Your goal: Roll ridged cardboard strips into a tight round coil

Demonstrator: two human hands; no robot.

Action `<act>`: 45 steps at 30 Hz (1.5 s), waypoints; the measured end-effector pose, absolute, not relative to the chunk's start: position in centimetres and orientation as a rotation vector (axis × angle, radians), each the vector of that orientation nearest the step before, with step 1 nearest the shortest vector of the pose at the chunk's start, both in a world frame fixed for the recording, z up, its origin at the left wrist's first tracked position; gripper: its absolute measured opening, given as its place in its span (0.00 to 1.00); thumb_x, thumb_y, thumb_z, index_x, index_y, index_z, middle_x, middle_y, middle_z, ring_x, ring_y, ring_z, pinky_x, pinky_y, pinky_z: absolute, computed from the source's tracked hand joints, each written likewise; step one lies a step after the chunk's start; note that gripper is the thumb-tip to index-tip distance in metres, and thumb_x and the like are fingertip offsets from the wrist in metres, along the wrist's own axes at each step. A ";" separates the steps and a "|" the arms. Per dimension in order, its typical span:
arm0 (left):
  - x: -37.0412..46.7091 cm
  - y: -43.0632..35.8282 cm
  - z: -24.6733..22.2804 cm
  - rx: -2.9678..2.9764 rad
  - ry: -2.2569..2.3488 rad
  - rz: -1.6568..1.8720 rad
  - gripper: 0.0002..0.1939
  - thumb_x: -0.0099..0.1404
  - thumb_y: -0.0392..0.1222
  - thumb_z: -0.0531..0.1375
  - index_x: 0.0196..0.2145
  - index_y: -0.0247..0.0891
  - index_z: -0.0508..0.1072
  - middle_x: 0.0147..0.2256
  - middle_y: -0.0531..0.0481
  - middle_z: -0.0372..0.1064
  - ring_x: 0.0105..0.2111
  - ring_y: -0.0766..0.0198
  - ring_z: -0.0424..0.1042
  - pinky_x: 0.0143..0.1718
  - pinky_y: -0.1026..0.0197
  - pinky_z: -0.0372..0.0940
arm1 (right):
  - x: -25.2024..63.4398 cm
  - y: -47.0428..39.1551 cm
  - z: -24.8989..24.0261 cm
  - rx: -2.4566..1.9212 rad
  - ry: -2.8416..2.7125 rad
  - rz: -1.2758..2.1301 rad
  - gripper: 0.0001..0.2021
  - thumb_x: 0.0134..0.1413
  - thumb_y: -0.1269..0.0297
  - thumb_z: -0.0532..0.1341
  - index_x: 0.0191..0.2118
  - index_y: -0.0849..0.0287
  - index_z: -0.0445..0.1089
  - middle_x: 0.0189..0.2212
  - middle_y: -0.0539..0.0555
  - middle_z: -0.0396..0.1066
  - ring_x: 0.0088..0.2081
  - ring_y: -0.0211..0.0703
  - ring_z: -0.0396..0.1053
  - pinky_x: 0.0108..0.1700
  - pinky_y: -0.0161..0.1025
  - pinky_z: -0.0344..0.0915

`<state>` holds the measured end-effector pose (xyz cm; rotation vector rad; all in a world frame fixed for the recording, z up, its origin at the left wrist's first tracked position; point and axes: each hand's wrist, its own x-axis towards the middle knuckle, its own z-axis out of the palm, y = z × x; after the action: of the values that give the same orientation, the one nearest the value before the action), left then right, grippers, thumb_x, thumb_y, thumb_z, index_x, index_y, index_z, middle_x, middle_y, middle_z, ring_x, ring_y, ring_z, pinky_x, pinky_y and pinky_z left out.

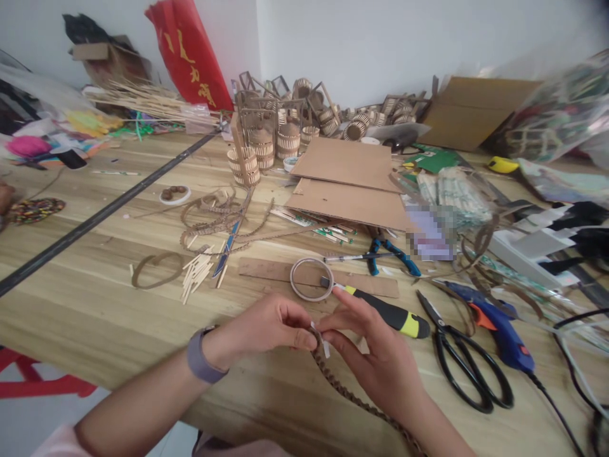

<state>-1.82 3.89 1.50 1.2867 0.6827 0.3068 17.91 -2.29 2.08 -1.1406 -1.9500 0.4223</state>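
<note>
My left hand [285, 324], with a purple band on the wrist, pinches the end of a brown corrugated cardboard strip [340, 386]. From there the strip curves down and passes beneath my right forearm. A small white piece of tape [326, 348] sits at the strip's end. My right hand [375, 343] has its thumb and a finger closed at this tape, the other fingers loosely raised. Just beyond the fingertips lies a roll of tape [292, 279]. A black and yellow utility knife [380, 308] rests behind my right hand.
Black scissors [464, 362] and a blue glue gun [499, 330] lie on the right, with cables. Cardboard sheets [352, 165], pliers [392, 254], short sticks [197, 273] and coiled strips [209, 216] spread ahead. Small slatted buckets [261, 146] stand behind. A dark bar [118, 203] crosses the left.
</note>
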 end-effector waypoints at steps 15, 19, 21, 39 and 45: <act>-1.7 3.9 1.0 1.333 0.585 0.253 0.22 0.53 0.58 0.69 0.28 0.32 0.76 0.24 0.55 0.64 0.25 0.69 0.60 0.28 0.66 0.53 | 18.7 -2.2 2.1 -1.039 -2.153 0.748 0.27 0.62 0.75 0.55 0.63 0.48 0.47 0.44 0.51 0.79 0.49 0.40 0.73 0.52 0.39 0.68; -1.5 3.8 1.2 1.301 0.593 0.287 0.26 0.51 0.62 0.68 0.26 0.33 0.75 0.22 0.56 0.61 0.24 0.70 0.58 0.27 0.67 0.52 | 18.5 -2.2 1.9 -1.038 -2.153 0.725 0.27 0.62 0.76 0.54 0.62 0.49 0.47 0.45 0.51 0.79 0.52 0.41 0.72 0.54 0.41 0.68; -1.4 3.8 1.1 1.279 0.596 0.292 0.27 0.49 0.64 0.68 0.26 0.33 0.74 0.23 0.57 0.61 0.24 0.70 0.57 0.27 0.67 0.51 | 18.4 -2.2 1.7 -1.045 -2.138 0.715 0.27 0.62 0.76 0.53 0.62 0.49 0.47 0.45 0.52 0.78 0.52 0.41 0.72 0.53 0.41 0.69; -1.3 4.0 1.4 1.057 0.730 0.454 0.26 0.46 0.59 0.72 0.29 0.33 0.75 0.25 0.54 0.69 0.24 0.71 0.62 0.27 0.66 0.56 | 18.0 -2.3 0.9 -1.171 -1.757 0.500 0.22 0.61 0.69 0.58 0.59 0.50 0.56 0.40 0.53 0.79 0.45 0.45 0.75 0.51 0.45 0.69; -1.2 3.9 1.2 1.100 0.710 0.436 0.22 0.50 0.56 0.71 0.30 0.33 0.75 0.26 0.54 0.69 0.24 0.70 0.63 0.29 0.65 0.57 | 17.4 -2.3 1.6 -1.231 -1.746 0.407 0.22 0.60 0.71 0.59 0.57 0.51 0.56 0.31 0.48 0.78 0.36 0.43 0.77 0.43 0.41 0.71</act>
<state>-1.21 3.89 1.22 1.0996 0.7100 0.4357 17.39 -2.35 1.56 -1.2306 -1.7457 0.4073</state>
